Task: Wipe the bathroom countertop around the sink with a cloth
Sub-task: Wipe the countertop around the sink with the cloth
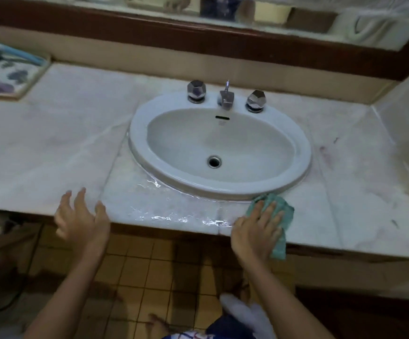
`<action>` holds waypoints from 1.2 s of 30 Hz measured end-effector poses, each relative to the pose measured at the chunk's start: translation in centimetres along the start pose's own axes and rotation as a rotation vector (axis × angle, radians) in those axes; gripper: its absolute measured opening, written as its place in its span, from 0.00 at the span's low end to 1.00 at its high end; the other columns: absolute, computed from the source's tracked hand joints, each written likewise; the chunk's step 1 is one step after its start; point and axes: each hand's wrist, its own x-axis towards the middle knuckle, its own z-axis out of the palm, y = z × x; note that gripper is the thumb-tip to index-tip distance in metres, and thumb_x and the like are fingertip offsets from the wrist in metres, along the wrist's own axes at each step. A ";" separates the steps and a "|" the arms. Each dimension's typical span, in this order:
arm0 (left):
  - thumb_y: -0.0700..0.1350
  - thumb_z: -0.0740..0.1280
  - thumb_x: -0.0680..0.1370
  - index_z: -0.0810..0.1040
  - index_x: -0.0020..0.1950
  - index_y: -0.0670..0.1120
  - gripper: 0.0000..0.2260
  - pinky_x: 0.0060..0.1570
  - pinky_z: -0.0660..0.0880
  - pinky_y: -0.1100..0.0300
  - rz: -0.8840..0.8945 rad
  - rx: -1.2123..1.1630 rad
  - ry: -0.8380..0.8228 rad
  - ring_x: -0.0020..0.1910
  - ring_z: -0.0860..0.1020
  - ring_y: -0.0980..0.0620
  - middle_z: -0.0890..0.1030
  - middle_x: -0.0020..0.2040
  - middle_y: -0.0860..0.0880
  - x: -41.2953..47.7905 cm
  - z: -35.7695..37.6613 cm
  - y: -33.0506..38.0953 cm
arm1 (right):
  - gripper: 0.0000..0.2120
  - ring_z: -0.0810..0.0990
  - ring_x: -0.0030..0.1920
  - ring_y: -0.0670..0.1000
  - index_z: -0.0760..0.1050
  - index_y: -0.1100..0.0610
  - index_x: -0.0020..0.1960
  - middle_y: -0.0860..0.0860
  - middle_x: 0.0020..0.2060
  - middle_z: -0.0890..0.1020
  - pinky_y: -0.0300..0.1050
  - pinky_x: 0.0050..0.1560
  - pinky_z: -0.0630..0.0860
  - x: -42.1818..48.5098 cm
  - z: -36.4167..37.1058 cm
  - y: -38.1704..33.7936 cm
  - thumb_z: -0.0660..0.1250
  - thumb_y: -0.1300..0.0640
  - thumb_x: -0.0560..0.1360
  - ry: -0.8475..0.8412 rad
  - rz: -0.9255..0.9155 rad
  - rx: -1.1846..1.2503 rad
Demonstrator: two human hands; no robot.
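A pale marble countertop [59,143] runs across the view with a white oval sink [303,152] set into it. My right hand [257,228] presses a teal cloth [284,211] flat on the counter's front strip, just below the sink's right front rim; part of the cloth hangs over the edge. A film of water [169,216] shines on the front strip to the left of the cloth. My left hand [81,216] hovers with fingers spread at the counter's front edge, left of the wet patch, holding nothing.
Two chrome tap knobs [196,91] [255,101] and a spout [226,95] stand behind the basin. A floral tray [5,77] sits at the back left. A mirror frame [198,37] runs along the wall. Reddish smudges [325,152] mark the counter right of the sink.
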 end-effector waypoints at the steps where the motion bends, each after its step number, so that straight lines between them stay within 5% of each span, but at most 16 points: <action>1: 0.47 0.64 0.78 0.70 0.72 0.45 0.22 0.67 0.57 0.37 -0.028 0.051 -0.011 0.73 0.59 0.37 0.62 0.76 0.44 1.9 -0.8 -1.6 | 0.33 0.42 0.76 0.64 0.45 0.58 0.79 0.60 0.77 0.43 0.62 0.74 0.45 -1.9 0.7 -2.2 0.51 0.47 0.79 -0.004 -0.004 0.005; 8: 0.51 0.60 0.81 0.68 0.73 0.49 0.20 0.67 0.59 0.35 0.091 0.266 -0.175 0.74 0.57 0.36 0.61 0.78 0.44 5.4 -2.0 -7.2 | 0.33 0.32 0.75 0.60 0.37 0.53 0.78 0.56 0.76 0.35 0.60 0.74 0.36 -10.0 4.3 -14.5 0.47 0.47 0.77 -0.143 -0.508 -0.017; 13: 0.54 0.61 0.80 0.67 0.75 0.50 0.24 0.66 0.66 0.41 0.156 0.232 -0.281 0.75 0.60 0.40 0.62 0.78 0.46 6.0 -4.3 -8.1 | 0.32 0.37 0.77 0.53 0.41 0.47 0.78 0.49 0.78 0.41 0.57 0.75 0.50 -6.3 4.3 -9.8 0.46 0.47 0.76 -0.106 -0.842 -0.139; 17: 0.52 0.61 0.80 0.61 0.78 0.55 0.26 0.67 0.67 0.49 0.207 0.218 -0.399 0.78 0.55 0.48 0.54 0.80 0.53 7.0 -5.6 -9.5 | 0.32 0.41 0.78 0.51 0.42 0.45 0.78 0.47 0.77 0.42 0.55 0.76 0.51 -4.4 3.8 -8.7 0.46 0.44 0.75 -0.090 -0.808 -0.168; 25: 0.49 0.58 0.81 0.54 0.79 0.58 0.27 0.70 0.60 0.59 0.200 0.141 -0.484 0.79 0.45 0.55 0.45 0.80 0.59 7.2 -6.5 -9.8 | 0.36 0.41 0.77 0.58 0.38 0.51 0.78 0.54 0.78 0.40 0.57 0.76 0.45 -6.8 6.6 -22.6 0.32 0.37 0.74 -0.070 -0.648 -0.127; 28: 0.48 0.59 0.81 0.59 0.78 0.58 0.24 0.70 0.60 0.60 0.232 0.091 -0.431 0.78 0.50 0.55 0.50 0.79 0.60 7.5 -6.6 -10.2 | 0.34 0.39 0.77 0.61 0.39 0.51 0.78 0.56 0.78 0.41 0.59 0.75 0.44 -7.1 7.9 -28.4 0.35 0.39 0.76 -0.104 -0.640 -0.117; 30: 0.46 0.62 0.80 0.71 0.72 0.55 0.19 0.66 0.65 0.60 0.221 0.019 -0.369 0.74 0.60 0.55 0.63 0.76 0.60 8.5 -6.6 -10.4 | 0.33 0.41 0.77 0.62 0.42 0.51 0.79 0.56 0.78 0.43 0.60 0.74 0.45 -8.4 8.9 -31.0 0.38 0.40 0.77 -0.119 -0.714 -0.119; 33: 0.40 0.66 0.78 0.81 0.57 0.51 0.11 0.52 0.70 0.61 0.149 -0.137 -0.284 0.59 0.74 0.51 0.79 0.58 0.55 12.0 -7.0 -10.4 | 0.30 0.50 0.77 0.62 0.49 0.49 0.79 0.54 0.78 0.52 0.59 0.74 0.49 -10.2 9.8 -31.3 0.47 0.42 0.79 -0.137 -0.987 -0.140; 36: 0.40 0.65 0.73 0.82 0.52 0.46 0.10 0.53 0.68 0.59 0.091 -0.181 -0.166 0.54 0.76 0.44 0.80 0.53 0.49 16.8 -7.8 -11.7 | 0.26 0.52 0.77 0.58 0.50 0.44 0.78 0.48 0.78 0.54 0.55 0.70 0.51 -8.0 9.1 -29.2 0.47 0.43 0.80 -0.159 -1.228 -0.210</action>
